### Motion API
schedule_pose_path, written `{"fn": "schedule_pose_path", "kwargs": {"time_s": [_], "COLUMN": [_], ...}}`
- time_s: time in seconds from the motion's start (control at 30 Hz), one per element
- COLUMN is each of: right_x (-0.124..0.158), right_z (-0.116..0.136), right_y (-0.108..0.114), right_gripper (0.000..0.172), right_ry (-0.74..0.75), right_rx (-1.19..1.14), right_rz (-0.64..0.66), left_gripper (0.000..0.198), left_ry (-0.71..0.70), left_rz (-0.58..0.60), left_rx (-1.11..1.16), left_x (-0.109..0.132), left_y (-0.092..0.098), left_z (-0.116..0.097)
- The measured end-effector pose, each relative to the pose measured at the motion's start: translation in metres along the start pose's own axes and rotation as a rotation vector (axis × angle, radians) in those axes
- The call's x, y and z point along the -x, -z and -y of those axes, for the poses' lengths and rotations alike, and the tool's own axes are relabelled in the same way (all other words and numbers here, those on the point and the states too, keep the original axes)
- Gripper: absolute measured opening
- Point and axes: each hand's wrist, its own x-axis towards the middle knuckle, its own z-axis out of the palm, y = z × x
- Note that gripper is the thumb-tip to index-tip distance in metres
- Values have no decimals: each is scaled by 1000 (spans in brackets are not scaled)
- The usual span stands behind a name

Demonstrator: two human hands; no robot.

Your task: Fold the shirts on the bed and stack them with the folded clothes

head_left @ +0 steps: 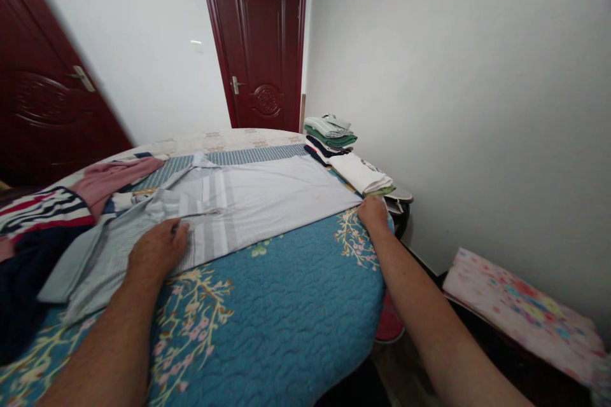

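Note:
A light grey and white striped shirt lies stretched across the blue floral quilted cover, its collar end and sleeves to the left. My left hand rests on the shirt near its grey bands, fingers bent; whether it pinches the fabric is hidden. At the far right corner of the shirt's hem, my right hand is closed on the fabric. Just beyond it sits a folded white garment, beside a stack of folded green and dark clothes.
Striped, pink and navy clothes are heaped at the left. A red shoe-like object shows below the right edge. A pink floral box stands low at the right, near the wall. Dark red doors stand behind.

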Motion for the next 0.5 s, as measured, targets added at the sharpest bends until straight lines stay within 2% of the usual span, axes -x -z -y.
{"fn": "schedule_pose_path", "kwargs": {"time_s": [0.17, 0.3, 0.5], "right_x": [-1, -2, 0], "right_z": [1, 1, 3], "right_y": [3, 4, 7], "right_gripper": [39, 41, 43], "right_ry": [-94, -115, -114], "right_rx": [-12, -9, -24], "right_rz": [6, 11, 21], "left_gripper": [65, 65, 67], "left_ry": [-26, -44, -98], "left_rz": [51, 55, 49], "left_rx": [-33, -41, -67], "left_x": [-4, -4, 2], "left_y": [-7, -7, -3], "left_z": [6, 8, -2]}}
